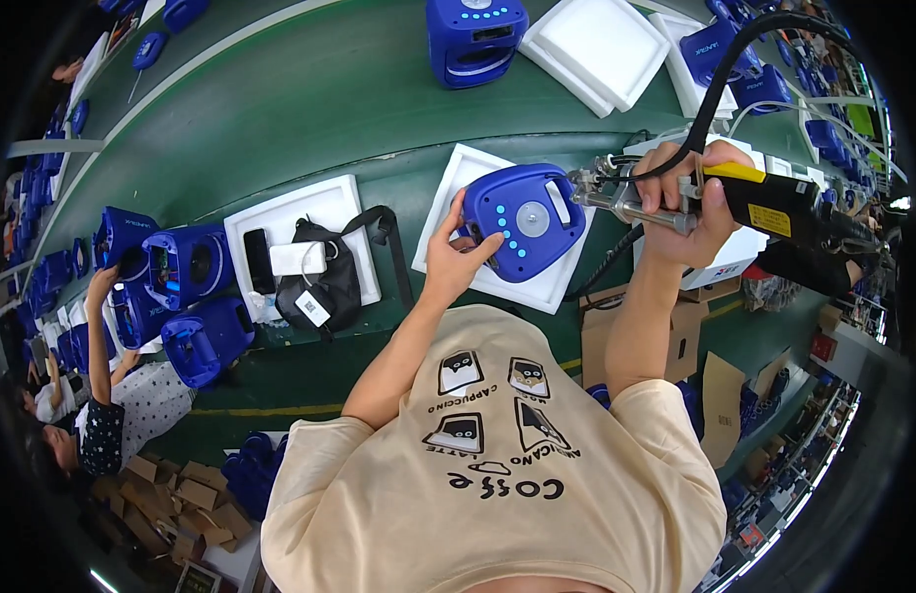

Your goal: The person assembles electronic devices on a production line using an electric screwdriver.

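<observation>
Green and smooth, the counter stretches out before me, with a dull shine on its surface. Just in front of my body is the blue housing, made of hard moulded plastic with rounded corners. It has a round, pale disc in its middle, a curved row of light blue dots, and a long slot near its right edge. Under it is a white foam tray, of matte surface and straight sides.

My left hand is half closed on the left edge of the housing: the thumb presses flat on the face, near the dots, and the fingers go along the side. My right hand, at the right of the housing, is wrapped firmly around a power tool, which has a black and yellow body and a shiny metal front. Its metal end points to the right edge of the housing; whether they touch, I cannot tell.

To the left of the housing, a second foam tray carries a soft black bag, a flat dark phone and a small white block. Beyond the housing stands another blue unit, beside stacked foam pieces.
</observation>
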Demonstrator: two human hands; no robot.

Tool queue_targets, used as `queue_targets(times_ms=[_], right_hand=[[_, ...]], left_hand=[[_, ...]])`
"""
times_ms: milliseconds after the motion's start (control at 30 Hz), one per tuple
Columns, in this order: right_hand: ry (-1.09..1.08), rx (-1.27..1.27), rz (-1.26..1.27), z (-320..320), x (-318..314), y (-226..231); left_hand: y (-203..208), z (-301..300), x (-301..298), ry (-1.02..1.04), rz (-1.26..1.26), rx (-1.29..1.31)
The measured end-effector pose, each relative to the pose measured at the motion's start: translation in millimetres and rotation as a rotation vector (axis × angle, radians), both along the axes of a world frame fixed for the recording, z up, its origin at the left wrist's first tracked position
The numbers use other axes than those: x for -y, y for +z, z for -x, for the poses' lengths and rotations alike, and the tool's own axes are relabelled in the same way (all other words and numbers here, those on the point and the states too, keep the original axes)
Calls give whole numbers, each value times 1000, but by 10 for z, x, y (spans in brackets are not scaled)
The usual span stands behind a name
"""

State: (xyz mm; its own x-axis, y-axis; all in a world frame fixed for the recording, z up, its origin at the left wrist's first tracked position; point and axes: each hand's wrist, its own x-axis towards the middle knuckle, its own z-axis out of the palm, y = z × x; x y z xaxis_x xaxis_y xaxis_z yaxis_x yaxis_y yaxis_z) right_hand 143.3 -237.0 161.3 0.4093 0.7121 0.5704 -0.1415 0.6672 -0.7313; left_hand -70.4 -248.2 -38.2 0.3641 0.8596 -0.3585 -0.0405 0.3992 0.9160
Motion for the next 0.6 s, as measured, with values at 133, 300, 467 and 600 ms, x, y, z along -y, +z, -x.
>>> queue_targets(times_ms=[133, 300, 467, 600], right_hand=[[-49, -14, 40, 24, -51, -35], [-13, -43, 54, 24, -134, -92], [-7, -74, 87, 56, -136, -180], [-57, -7, 110, 18, -43, 43]], left_hand=[[4, 0, 4, 2, 0, 1], [35, -9, 16, 10, 0, 27], [64, -38, 11, 6, 3, 13], [78, -14, 50, 12, -2, 41]])
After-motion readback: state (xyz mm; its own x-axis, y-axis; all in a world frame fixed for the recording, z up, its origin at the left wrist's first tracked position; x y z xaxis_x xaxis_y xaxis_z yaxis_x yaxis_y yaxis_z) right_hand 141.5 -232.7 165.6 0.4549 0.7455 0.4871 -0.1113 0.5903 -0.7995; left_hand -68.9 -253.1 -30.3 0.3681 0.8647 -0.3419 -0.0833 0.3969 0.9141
